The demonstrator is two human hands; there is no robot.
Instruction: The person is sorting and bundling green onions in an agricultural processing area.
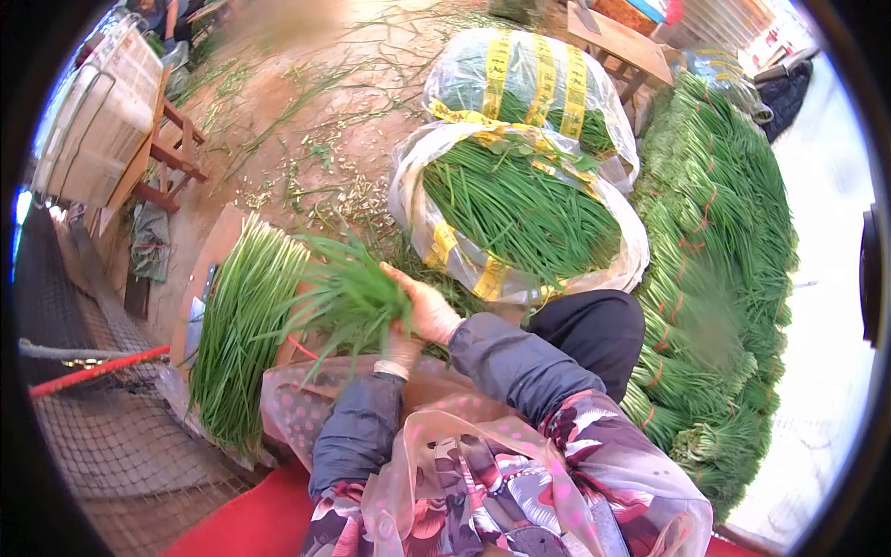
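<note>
A loose bunch of garlic chives [357, 292], blurred by motion, is in front of me, its leaves fanning out to the left. My right hand [429, 304] is closed at the right end of the bunch, index finger and thumb showing. Just below it, my left hand [402, 350] grips the same bunch from underneath; the leaves hide most of its fingers. To the left, a thick pile of garlic chives [243, 320] lies on a board [212, 260], pale stem ends pointing away from me. A knife blade [196, 320] shows at the pile's left edge.
Ahead stands an open plastic bag [408, 200] of chives, with a second wrapped bag [464, 70] behind. Tied bundles [715, 204] are stacked at right. Trimmings litter the floor [306, 102]. At left are a foam box [102, 111] on a wooden stool [172, 153] and netting [130, 418].
</note>
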